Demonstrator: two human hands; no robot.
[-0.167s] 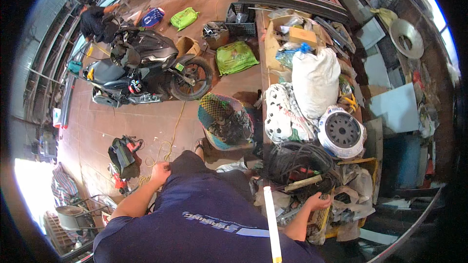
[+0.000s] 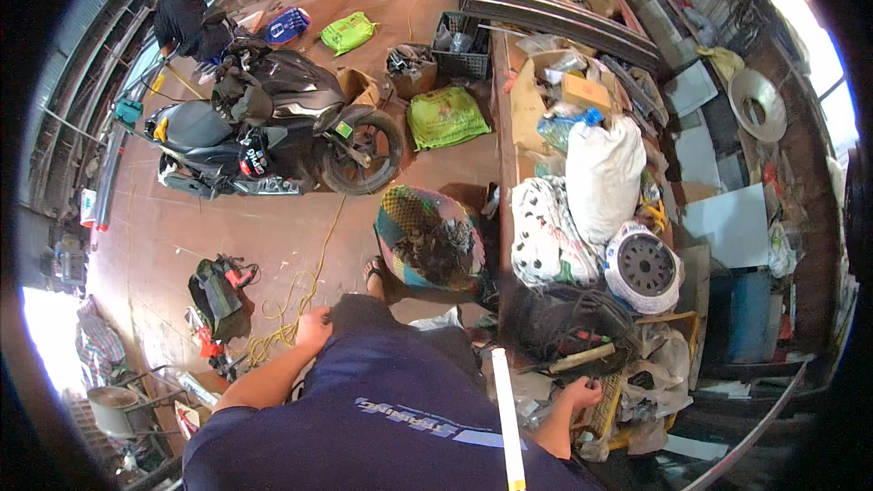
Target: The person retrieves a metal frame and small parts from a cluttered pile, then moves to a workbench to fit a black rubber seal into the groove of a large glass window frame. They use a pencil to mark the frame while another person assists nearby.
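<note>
Two bare hands show in my head view, well apart from each other. The left hand (image 2: 315, 327) rests by the dark-clad leg (image 2: 359, 316); its fingers are bent, and I cannot tell whether its grip pinches anything. Just beyond it a yellow cord (image 2: 266, 343) lies in loose loops on the reddish floor (image 2: 173, 236). Over on my other side, the right hand (image 2: 578, 394) is above the cluttered table (image 2: 506, 141), fingers curled in; from here I cannot tell whether that grip has hold of something small. The thing nearest it is a yellow crate (image 2: 604, 406), just beside the fingertips, with crumpled clear plastic bags (image 2: 664, 386) over its far side. Past that hand I see a wooden strip (image 2: 582, 359) lying against a heap of black cable (image 2: 568, 314), then a white-wrapped wheel (image 2: 642, 265) and a full white sack (image 2: 607, 177). A multicoloured woven basket (image 2: 393, 235) stands on the floor, left of the table.
</note>
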